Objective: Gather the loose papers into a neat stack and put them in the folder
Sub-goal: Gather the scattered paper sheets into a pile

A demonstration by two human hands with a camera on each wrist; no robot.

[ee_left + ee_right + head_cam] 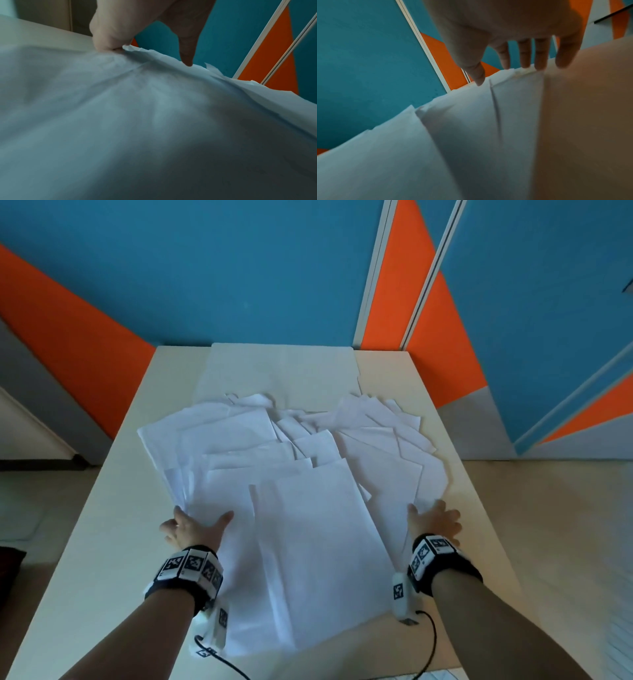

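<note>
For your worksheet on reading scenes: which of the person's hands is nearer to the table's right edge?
Right. The right hand lies at the papers' right side, close to the table's right edge; the left hand is at the papers' left side.

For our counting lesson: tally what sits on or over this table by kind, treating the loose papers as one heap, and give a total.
Hands: 2, left hand and right hand
Wrist bands: 2
Paper heap: 1
Folder: 1
Total: 6
</note>
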